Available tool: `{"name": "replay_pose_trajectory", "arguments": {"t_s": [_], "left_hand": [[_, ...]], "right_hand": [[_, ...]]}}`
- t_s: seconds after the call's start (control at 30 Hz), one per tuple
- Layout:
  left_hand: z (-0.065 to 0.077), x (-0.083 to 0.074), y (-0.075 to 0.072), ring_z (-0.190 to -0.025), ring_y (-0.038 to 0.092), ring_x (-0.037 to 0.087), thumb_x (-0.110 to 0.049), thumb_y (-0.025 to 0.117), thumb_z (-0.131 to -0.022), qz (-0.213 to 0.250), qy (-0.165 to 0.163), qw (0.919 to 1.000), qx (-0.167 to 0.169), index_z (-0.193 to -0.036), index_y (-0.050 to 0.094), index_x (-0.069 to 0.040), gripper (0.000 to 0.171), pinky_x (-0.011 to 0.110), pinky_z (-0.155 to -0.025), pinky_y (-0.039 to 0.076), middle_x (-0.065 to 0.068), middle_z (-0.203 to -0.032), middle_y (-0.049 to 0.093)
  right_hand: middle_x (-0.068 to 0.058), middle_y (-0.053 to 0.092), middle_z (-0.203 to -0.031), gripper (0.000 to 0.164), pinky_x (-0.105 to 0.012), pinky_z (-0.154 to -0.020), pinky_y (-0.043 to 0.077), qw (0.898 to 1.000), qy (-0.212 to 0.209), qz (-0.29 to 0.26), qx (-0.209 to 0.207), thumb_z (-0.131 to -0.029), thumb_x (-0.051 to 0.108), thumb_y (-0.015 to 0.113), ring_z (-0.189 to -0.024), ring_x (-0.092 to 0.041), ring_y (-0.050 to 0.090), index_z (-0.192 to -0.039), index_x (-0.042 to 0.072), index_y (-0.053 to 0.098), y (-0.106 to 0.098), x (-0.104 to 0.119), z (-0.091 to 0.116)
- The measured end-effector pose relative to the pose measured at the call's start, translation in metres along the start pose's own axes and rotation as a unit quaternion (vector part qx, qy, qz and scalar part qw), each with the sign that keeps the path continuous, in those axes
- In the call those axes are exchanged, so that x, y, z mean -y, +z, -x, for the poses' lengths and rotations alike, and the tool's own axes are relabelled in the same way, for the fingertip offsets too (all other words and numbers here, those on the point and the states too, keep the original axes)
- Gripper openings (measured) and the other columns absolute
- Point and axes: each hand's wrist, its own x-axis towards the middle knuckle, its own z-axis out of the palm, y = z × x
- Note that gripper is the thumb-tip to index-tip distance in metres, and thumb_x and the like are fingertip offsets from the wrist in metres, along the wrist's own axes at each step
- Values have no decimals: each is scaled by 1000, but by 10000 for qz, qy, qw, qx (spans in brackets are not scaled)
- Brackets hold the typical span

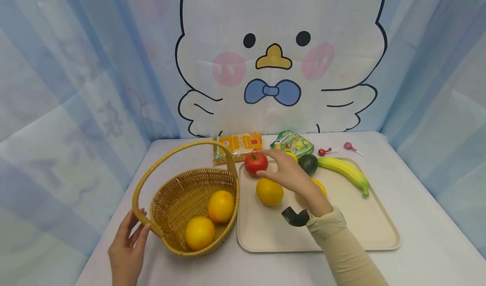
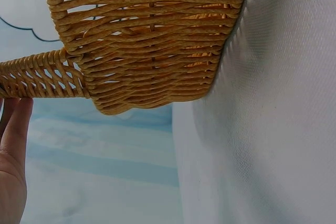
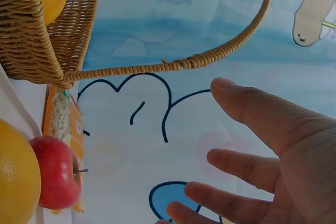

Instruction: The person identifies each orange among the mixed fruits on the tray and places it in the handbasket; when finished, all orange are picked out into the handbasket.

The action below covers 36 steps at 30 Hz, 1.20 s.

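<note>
The left hand (image 1: pixel 127 249) held the wicker basket (image 1: pixel 171 206), and at its 2 o'clock the right hand (image 1: pixel 287 172) hung wide near the apple (image 1: pixel 256 165).

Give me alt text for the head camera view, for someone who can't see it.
A person's left hand holds a wicker basket by its handle, with two round yellow fruits inside. The right hand hovers, thumb and fingers apart, above a beige tray bearing a red apple, a banana and more. Two packets and two lollipops lie beyond.

Right hand (image 3: pixel 299 166) outstretched; red apple (image 3: pixel 55 174) beside yellow fruit (image 3: pixel 16 171); wicker basket (image 3: pixel 21 45).
</note>
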Motion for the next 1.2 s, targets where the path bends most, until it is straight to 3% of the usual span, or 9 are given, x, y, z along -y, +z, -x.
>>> {"name": "replay_pose_trajectory", "arguments": {"t_s": [0.23,0.4,0.63,0.87,1.2], "left_hand": [[0,0,0,-109,53,-12,6,66,-83,24,-5,10000,-7,-135,51,-21,61,2,-86,50,-19,-118,58],[-1,-1,0,-109,53,-12,6,65,-83,57,39,10000,-11,-135,51,-18,60,2,-87,50,-14,-119,60],[-1,-2,-1,-109,52,-13,1,65,-85,-45,-222,9997,25,-136,50,-22,59,0,-86,49,-8,-121,61],[0,-2,-1,-109,51,-14,0,66,-85,-107,-285,9995,27,-136,50,-23,59,0,-86,48,-7,-122,61],[0,-4,0,-109,51,-14,0,66,-85,-92,-330,9994,47,-136,50,-22,58,0,-86,49,-5,-122,61]], "right_hand": [[-9,43,-146,67,-60,-115,30,9999,137,44,46,-84,43,67,-138,-35,33,-141,16,44,2,-13,-1],[-12,43,-145,68,-59,-115,31,9990,390,-64,212,-85,43,67,-137,-35,34,-141,12,43,6,-21,-4],[-12,44,-145,67,-58,-113,35,9963,693,-256,432,-86,42,65,-135,-34,38,-141,9,43,15,-35,-9],[-12,39,-148,65,-59,-114,32,9912,1003,-579,641,-88,37,64,-136,-37,35,-142,9,41,25,-45,-10],[-18,43,-144,65,-59,-109,40,9914,1056,-265,724,-88,37,64,-129,-39,44,-142,9,41,31,-54,-13]]}}
